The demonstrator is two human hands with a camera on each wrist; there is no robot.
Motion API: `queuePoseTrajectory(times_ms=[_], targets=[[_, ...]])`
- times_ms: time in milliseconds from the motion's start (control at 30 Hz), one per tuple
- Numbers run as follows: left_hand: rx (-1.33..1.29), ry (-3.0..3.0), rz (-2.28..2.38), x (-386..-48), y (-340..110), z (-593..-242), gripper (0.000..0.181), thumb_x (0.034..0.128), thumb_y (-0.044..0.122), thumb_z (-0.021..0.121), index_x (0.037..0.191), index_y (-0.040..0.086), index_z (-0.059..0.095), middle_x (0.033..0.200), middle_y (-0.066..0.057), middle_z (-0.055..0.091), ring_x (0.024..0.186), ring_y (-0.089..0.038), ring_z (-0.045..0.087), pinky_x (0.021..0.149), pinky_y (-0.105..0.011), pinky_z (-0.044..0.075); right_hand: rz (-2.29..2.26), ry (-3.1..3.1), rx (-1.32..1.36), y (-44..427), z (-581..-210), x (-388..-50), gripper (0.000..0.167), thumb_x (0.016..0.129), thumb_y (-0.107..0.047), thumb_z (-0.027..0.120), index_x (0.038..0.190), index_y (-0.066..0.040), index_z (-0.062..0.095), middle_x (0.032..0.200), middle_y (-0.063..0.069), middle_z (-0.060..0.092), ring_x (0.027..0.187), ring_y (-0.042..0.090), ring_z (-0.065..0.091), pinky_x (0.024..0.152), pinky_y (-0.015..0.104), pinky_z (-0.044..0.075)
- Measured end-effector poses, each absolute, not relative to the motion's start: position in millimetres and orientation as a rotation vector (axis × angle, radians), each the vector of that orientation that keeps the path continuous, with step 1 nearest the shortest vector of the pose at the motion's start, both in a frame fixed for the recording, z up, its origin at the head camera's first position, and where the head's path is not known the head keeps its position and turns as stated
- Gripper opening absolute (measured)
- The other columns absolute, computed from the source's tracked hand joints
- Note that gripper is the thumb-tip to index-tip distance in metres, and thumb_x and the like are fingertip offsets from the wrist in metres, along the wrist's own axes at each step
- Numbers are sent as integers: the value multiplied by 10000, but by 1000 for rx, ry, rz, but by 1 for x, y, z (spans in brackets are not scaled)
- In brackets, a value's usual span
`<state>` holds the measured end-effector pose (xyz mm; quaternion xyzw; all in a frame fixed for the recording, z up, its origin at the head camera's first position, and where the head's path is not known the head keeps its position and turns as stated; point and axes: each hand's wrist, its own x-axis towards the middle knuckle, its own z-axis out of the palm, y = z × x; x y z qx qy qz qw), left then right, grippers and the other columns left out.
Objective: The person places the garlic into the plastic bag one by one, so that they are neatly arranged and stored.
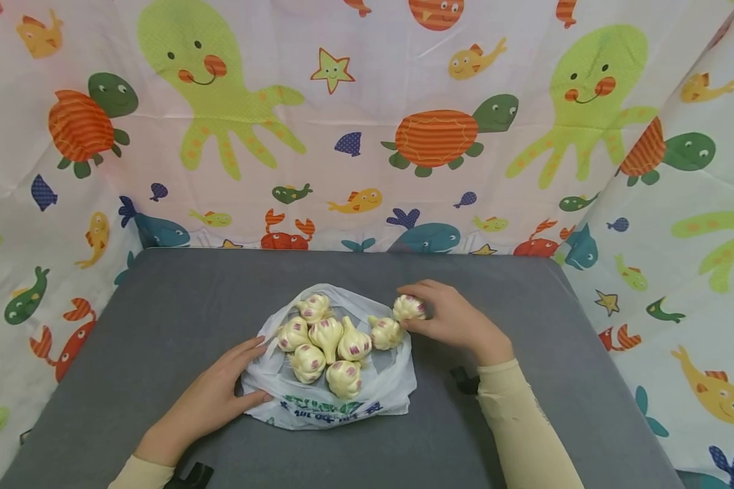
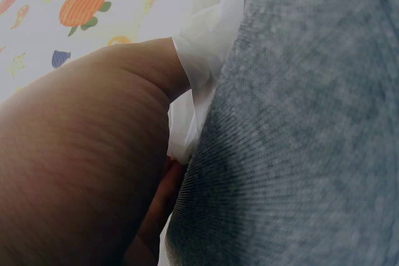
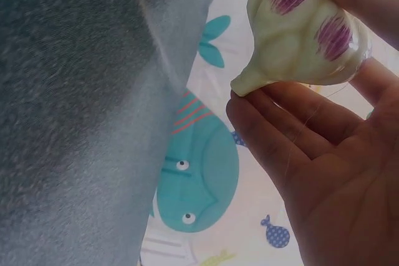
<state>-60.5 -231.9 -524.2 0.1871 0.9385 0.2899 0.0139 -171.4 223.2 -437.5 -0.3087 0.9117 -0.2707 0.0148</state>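
Observation:
In the head view, a white plastic bag (image 1: pixel 397 390) with green and blue print lies spread on the grey table. Several garlic bulbs (image 1: pixel 326 337), cream with purple patches, sit on it. My right hand (image 1: pixel 449 316) pinches one garlic bulb (image 1: pixel 408 308) between thumb and fingers, over the bag's right edge. This bulb (image 3: pixel 299 32) fills the upper part of the right wrist view, its stem pointing to the lower left. At the bag's left edge my left hand (image 1: pixel 223 387) rests with thumb and fingers spread, touching the plastic. Its fingertips are partly hidden in the left wrist view.
The grey cloth-covered table (image 1: pixel 177 299) extends around the bag. Behind it and at both sides hangs a white curtain (image 1: pixel 367 88) printed with sea animals. A dark strap (image 1: pixel 465 380) shows by the right wrist, another dark piece (image 1: pixel 192 475) by the left.

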Motion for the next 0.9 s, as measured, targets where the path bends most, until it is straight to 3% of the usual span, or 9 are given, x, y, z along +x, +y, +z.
queuePoseTrajectory(times_ms=[333, 600, 900], targets=[[594, 2913, 912, -62, -234, -523, 852, 891, 406, 934, 1598, 112, 559, 1693, -86, 462, 1513, -372, 481, 1142, -640, 472, -850, 2798, -944, 208, -430, -178, 601, 935, -354, 892, 1457, -129, 700, 1373, 62, 686, 1230, 251, 648, 1028, 502, 587], [597, 2905, 909, -62, -235, -522, 852, 900, 425, 922, 1603, 116, 553, 1699, -78, 454, 1521, -367, 473, 1143, -633, 474, -801, 2776, -963, 194, -429, -185, 610, 946, -397, 876, 1463, -130, 693, 1394, 53, 680, 1278, 251, 632, 1077, 515, 561], [593, 2908, 923, -61, -235, -520, 848, 892, 407, 932, 1597, 118, 561, 1695, -76, 460, 1516, -364, 480, 1139, -626, 480, -821, 2731, -961, 179, -428, -190, 625, 941, -371, 882, 1482, -130, 680, 1421, 67, 665, 1286, 256, 625, 1056, 496, 575]])
